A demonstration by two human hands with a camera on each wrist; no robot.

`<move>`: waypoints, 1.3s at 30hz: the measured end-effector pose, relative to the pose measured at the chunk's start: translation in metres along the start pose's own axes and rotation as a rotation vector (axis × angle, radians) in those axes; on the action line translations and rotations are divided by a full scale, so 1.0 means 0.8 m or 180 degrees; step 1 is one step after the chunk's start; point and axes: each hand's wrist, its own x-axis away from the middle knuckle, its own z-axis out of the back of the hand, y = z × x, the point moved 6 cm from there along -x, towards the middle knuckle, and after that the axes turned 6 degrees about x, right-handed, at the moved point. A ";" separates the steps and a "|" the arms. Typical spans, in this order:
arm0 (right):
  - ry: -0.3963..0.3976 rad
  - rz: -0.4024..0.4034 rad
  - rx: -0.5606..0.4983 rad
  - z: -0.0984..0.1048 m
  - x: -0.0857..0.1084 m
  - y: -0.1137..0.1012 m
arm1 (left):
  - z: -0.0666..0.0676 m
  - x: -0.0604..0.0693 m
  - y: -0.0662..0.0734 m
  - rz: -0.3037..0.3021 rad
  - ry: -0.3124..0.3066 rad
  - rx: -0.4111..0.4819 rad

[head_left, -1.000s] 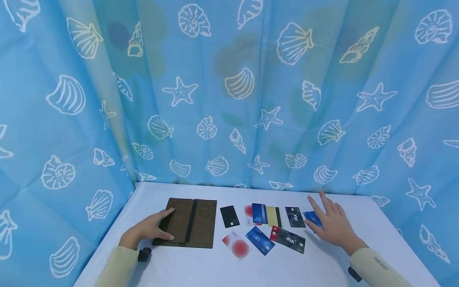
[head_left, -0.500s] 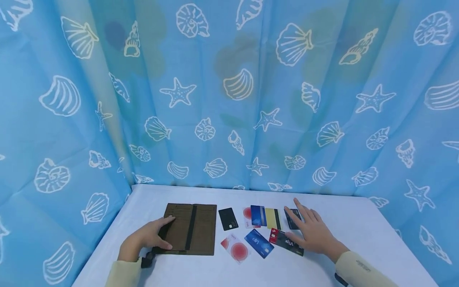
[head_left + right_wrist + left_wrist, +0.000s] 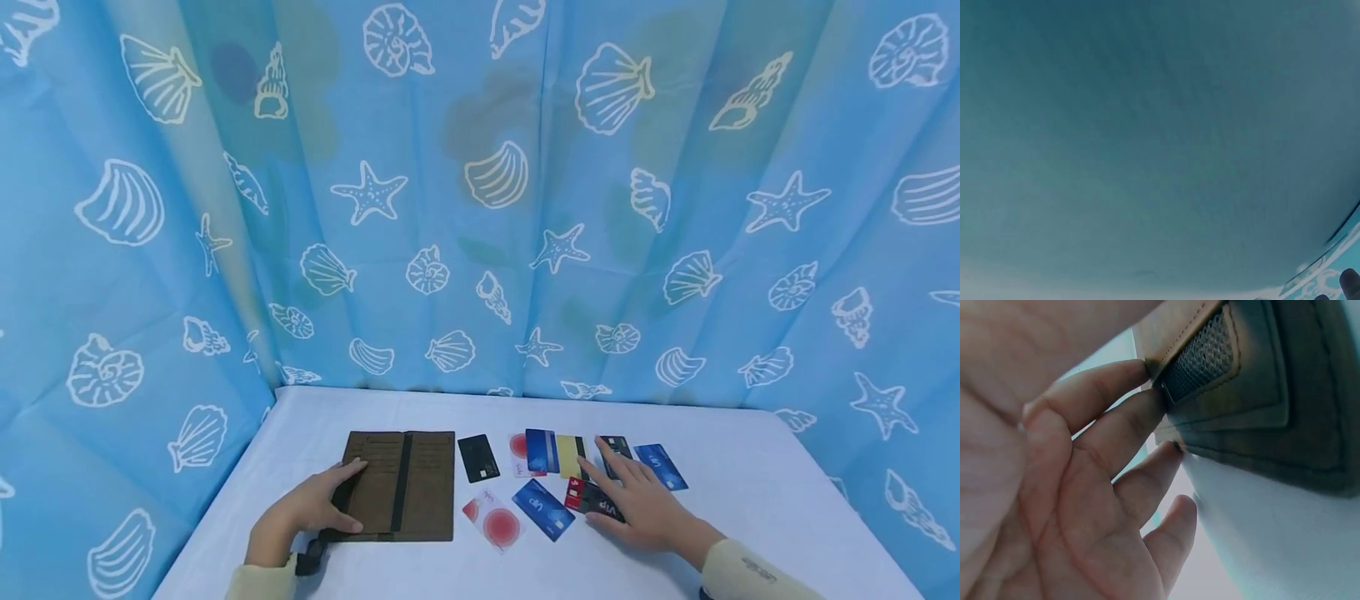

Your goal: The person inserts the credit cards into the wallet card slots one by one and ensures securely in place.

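Note:
A brown bifold wallet [image 3: 427, 487] lies unfolded at the left of the table, a dark strap running down its middle. My left hand [image 3: 311, 504] rests at its left edge, thumb and index finger spread over that side. In the left wrist view, relaxed fingers [image 3: 1125, 428] touch the wallet's stitched edge [image 3: 1260, 444] near a mesh window. My right hand [image 3: 641, 504] hovers or rests over a black-and-red VIP card [image 3: 576, 496], partly hiding it; contact is unclear. Its spread fingers also reach across a dark VIP card [image 3: 617, 446] and the gold card [image 3: 570, 457].
A black card [image 3: 478, 458] lies right of the wallet. Nearby are a blue striped card [image 3: 540, 451] overlapping a red-dotted card [image 3: 518, 446], another red-dotted card [image 3: 498, 523], a blue VIP card [image 3: 543, 508] and a blue card [image 3: 662, 467]. A shell-patterned curtain [image 3: 480, 250] borders the white table [image 3: 420, 575].
My right hand has moved left from the blue card at the far right, uncovering it, to the black-and-red VIP card. My left hand stays at the wallet.

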 end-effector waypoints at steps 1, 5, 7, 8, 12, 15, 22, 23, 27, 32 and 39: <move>-0.0038 -0.0021 -0.0025 -0.001 0.001 -0.001 | 0.000 0.001 0.000 0.0013 0.0004 0.0006; -0.0120 -0.0238 -0.0196 0.001 0.006 -0.005 | -0.003 0.002 -0.001 0.0051 0.0008 0.0006; -0.0164 -0.0416 -0.0359 0.001 0.006 -0.004 | -0.004 0.001 -0.002 0.0059 0.0013 -0.0003; -0.0187 -0.0487 -0.0468 0.001 0.006 -0.003 | -0.004 0.001 -0.002 0.0066 0.0014 -0.0003; -0.0416 -0.0737 -0.0928 0.002 -0.002 0.002 | -0.003 -0.001 -0.003 0.0100 0.0032 0.0057; -0.0597 -0.0822 -0.1160 0.008 -0.011 0.005 | -0.002 -0.001 -0.003 0.0117 0.0057 0.0082; -0.0596 -0.0977 -0.1304 0.015 -0.021 0.015 | 0.000 -0.005 0.001 0.0063 0.0087 0.0118; -0.0582 -0.1000 -0.1311 0.014 -0.021 0.017 | 0.001 -0.005 0.001 0.0060 0.0096 0.0098; -0.0565 -0.1093 -0.1366 0.012 -0.025 0.025 | 0.002 -0.006 0.000 0.0078 0.0116 0.0089; -0.0596 -0.1173 -0.1424 0.012 -0.028 0.031 | 0.003 -0.004 -0.002 0.0091 0.0112 0.0085; -0.0591 -0.1120 -0.1498 0.015 -0.030 0.029 | -0.001 -0.002 -0.009 0.0064 0.0083 0.0149</move>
